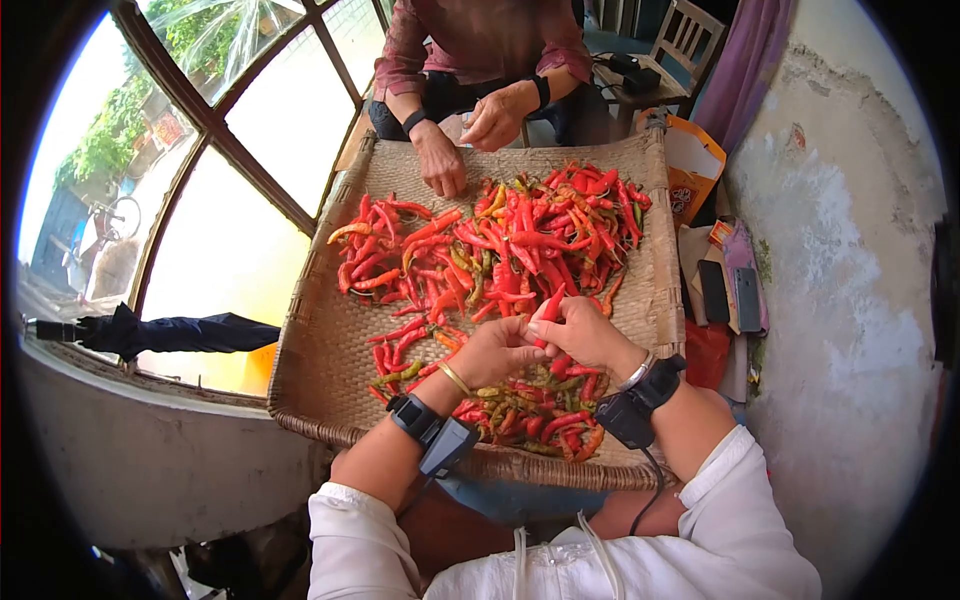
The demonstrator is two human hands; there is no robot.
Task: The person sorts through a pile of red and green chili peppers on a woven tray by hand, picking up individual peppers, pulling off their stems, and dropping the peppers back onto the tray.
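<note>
A red chili pepper (549, 311) is held up over the woven tray (325, 375), between my two hands. My right hand (592, 336) is closed, with thumb and fingers pinching the pepper. My left hand (494, 350) has its fingers curled in at the pepper's lower end; the exact contact is partly hidden. Below my hands lies a smaller pile of red, orange and greenish chili peppers (540, 412). Farther off spreads a larger heap of mostly red chili peppers (530, 235), with a few yellowish ones mixed in.
Opposite me sits another person, one hand (438, 160) lowered to the tray's far part, the other (498, 115) raised. A folded dark umbrella (190, 333) lies by the window at left. Phones (747, 298) rest beside the tray at right, near a rough wall (830, 270).
</note>
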